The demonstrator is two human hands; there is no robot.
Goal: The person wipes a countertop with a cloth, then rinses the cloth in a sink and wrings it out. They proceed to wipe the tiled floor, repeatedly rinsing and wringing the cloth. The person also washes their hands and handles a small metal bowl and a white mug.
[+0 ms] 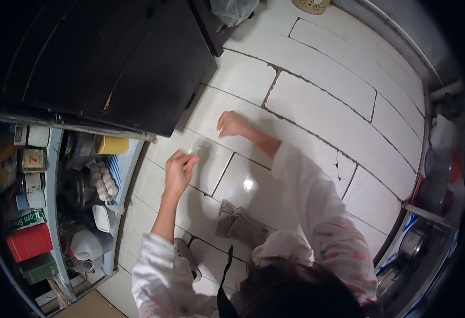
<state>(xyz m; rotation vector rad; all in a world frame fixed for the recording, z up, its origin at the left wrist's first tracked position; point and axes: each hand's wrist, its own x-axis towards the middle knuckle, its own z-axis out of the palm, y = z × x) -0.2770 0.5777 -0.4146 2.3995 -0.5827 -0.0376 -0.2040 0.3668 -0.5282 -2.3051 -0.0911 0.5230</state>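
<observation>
- L hand [179,168]: fingers pinched together at the tips, seemingly on sth small & pale; too small to tell what. It hovers over the white tile floor [317,79], just right of the open fridge door shelves.
- R hand [231,123]: fingers curled under, knuckles up, low over a tile near a dark grout line; can't tell if it grips anything or touches the floor.
- Floor: glossy glazed tiles, large rectangles, dark gritty grout, one cracked tile at right; a bright light glare shows btw the forearms.
- Grey cloth [238,222]: soft, crumpled, folded, lying flat on the tile below both hands, near the person's white sleeve [306,180].
- Fridge door shelf [117,169]: pale plastic, straight-edged; holds a row of white eggs [104,181], smooth ovals, a yellow cup [111,144] on its side, and a white jug [86,245].
- Further left: red box [29,242], small jars, packed tight.
- Black cabinet [110,58]: matte, flat, chipped along its lower edge, overhanging the shelf.
- Open room: wide bare tiles above & right of the hands; metal pots [413,241] crowd the far right edge.
</observation>
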